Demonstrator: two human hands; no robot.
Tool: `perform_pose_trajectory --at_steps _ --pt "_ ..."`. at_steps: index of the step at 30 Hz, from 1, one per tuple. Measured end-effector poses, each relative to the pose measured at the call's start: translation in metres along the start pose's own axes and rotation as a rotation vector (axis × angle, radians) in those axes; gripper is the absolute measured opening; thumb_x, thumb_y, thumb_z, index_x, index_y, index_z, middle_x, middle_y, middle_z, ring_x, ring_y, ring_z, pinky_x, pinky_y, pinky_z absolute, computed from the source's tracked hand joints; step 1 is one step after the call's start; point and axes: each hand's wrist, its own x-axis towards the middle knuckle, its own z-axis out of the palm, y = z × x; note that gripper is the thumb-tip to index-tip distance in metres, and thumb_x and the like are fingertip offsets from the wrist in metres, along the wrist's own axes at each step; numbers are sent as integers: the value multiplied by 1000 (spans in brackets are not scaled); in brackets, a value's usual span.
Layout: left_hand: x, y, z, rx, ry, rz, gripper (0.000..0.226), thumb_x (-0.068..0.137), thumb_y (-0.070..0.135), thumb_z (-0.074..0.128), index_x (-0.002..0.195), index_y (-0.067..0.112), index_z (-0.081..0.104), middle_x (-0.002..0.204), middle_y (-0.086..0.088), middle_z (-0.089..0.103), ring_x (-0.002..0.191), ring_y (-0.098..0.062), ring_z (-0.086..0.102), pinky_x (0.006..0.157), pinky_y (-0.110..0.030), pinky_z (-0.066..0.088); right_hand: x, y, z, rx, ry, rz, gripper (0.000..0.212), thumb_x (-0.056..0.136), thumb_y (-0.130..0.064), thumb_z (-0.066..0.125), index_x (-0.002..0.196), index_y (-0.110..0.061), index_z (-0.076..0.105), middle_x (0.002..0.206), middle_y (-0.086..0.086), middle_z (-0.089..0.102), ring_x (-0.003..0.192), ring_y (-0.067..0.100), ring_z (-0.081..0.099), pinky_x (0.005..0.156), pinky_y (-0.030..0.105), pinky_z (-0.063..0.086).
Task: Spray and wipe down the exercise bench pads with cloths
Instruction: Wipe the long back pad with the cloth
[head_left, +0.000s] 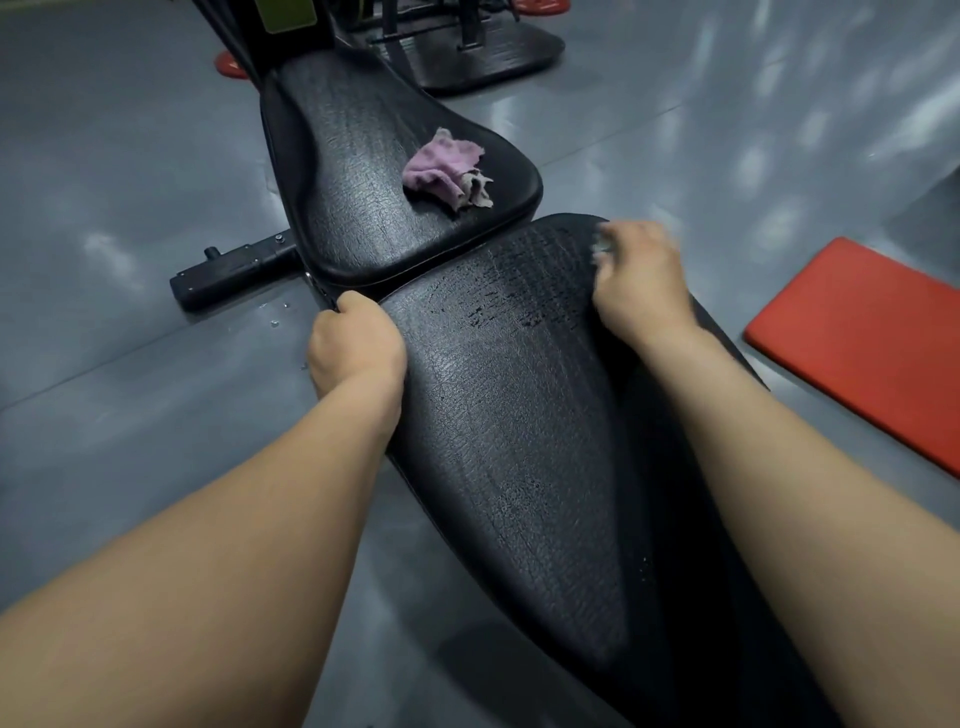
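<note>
The left hand (356, 348) grips the left edge of the near pad (519, 415), the blurred right hand (641, 280), grasp indeterminate, sits at its far right corner, a crumpled pink cloth (447, 169) lies on the far pad (358, 156), and a red mat (857, 332) lies on the grey floor (130, 156).

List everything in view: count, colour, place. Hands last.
near pad: one, black, cracked, centre
far pad: one, black, just beyond the near pad
cloth: one, pink, crumpled on the far pad
mat: one, red, on the floor at right
frame bar: one, black, low at left
discs: two, red, partly seen at top
platform: one, black, top
floor: grey, all around
left hand: grips the near pad's left edge
right hand: blurred, on the near pad's far right corner; something pale at its fingertips, unclear
</note>
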Motion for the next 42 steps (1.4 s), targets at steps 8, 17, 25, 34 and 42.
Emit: perform_pose_trajectory --at_steps 8,17,25,34,42 --pt "1 -1 1 -11 4 3 52 100 31 29 129 2 62 139 -21 59 126 -39 53 105 -41 40 37 -22 10 -5 -94 -200 36 98 -13 49 130 -15 65 128 17 60 120 40 52 105 42 43" --pt "0 0 -1 -84 5 -33 48 98 34 38 131 8 61 141 -16 59 128 -38 53 108 -39 39 -13 -19 -3 18 -52 -181 37 92 -9 51 125 -13 67 124 12 65 118 35 58 104 39 45" --pt "-2 -2 -1 -37 1 6 54 97 37 33 133 7 60 139 -18 59 127 -38 53 106 -40 40 -54 7 -15 6 -71 -383 37 94 -8 54 129 -16 66 130 6 65 119 30 59 107 36 43" --pt "-1 -1 0 -36 3 0 54 98 38 34 131 6 62 139 -17 60 127 -37 55 106 -39 41 -70 4 -19 31 -10 -204 36 90 -2 51 121 -7 68 119 12 68 113 33 62 104 42 47" --pt "-1 0 -1 -59 -6 -6 53 98 37 35 130 7 63 139 -17 60 127 -37 55 104 -37 41 -80 18 -22 -80 16 -384 35 95 -14 53 125 -24 67 126 -6 70 115 26 63 102 41 43"
